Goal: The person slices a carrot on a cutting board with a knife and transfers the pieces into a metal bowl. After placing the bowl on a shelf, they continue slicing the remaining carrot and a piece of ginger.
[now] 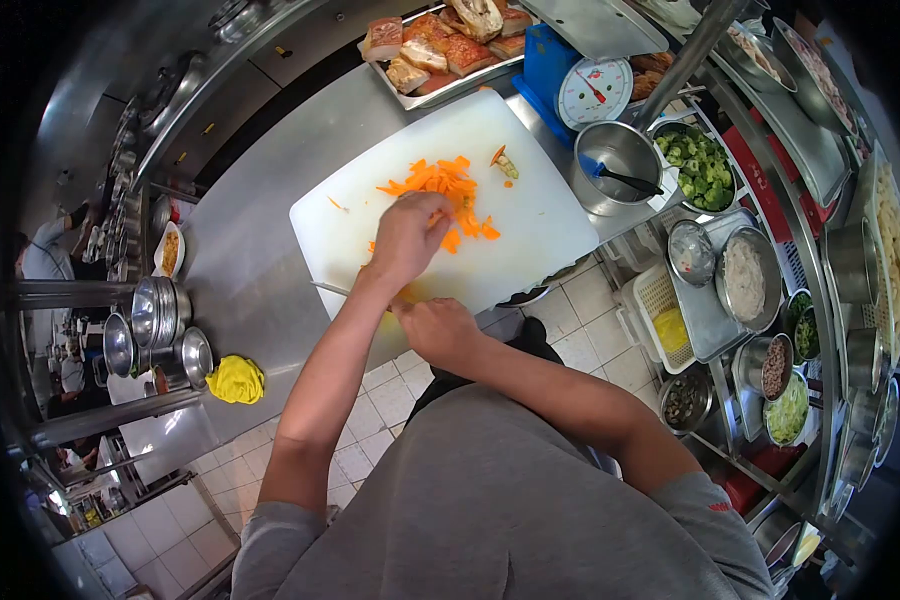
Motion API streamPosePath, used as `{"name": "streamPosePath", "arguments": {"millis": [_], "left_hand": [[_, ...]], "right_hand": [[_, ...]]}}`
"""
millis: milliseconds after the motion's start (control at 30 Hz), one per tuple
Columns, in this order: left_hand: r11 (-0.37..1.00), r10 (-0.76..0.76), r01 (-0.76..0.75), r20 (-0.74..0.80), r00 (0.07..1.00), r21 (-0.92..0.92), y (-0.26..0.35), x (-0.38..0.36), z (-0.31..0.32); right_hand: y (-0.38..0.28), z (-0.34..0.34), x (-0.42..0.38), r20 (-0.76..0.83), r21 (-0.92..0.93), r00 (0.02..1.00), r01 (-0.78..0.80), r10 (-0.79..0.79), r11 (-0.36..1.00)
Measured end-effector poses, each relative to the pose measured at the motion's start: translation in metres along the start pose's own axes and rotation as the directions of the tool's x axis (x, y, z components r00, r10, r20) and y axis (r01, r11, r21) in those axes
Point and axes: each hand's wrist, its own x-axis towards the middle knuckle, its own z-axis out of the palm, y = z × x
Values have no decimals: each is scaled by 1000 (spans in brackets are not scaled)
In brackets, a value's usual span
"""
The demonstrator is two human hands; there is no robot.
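A pile of cut orange carrot pieces (450,188) lies on the white cutting board (537,215). My left hand (408,236) is at the pile's near side, palm down with fingers curled together; whatever it may hold is hidden. Closer to my body, my right hand (438,330) is closed around the handle of a knife (330,289), whose blade points left and passes beneath my left forearm. A small carrot end with a pale green stub (505,162) sits apart at the board's upper right.
Behind the board are a tray of roasted meat (450,50) and a dial scale (594,93). A steel pot (616,160) stands right, near a bowl of green vegetables (697,165). A yellow cloth (236,380) and steel bowls (158,312) are left.
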Motion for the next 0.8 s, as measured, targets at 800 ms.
{"name": "streamPosePath", "arguments": {"millis": [800], "left_hand": [[964, -146, 184, -201, 969, 190, -35, -200, -13]], "right_hand": [[1, -19, 28, 278, -94, 948, -135, 156, 986]]}}
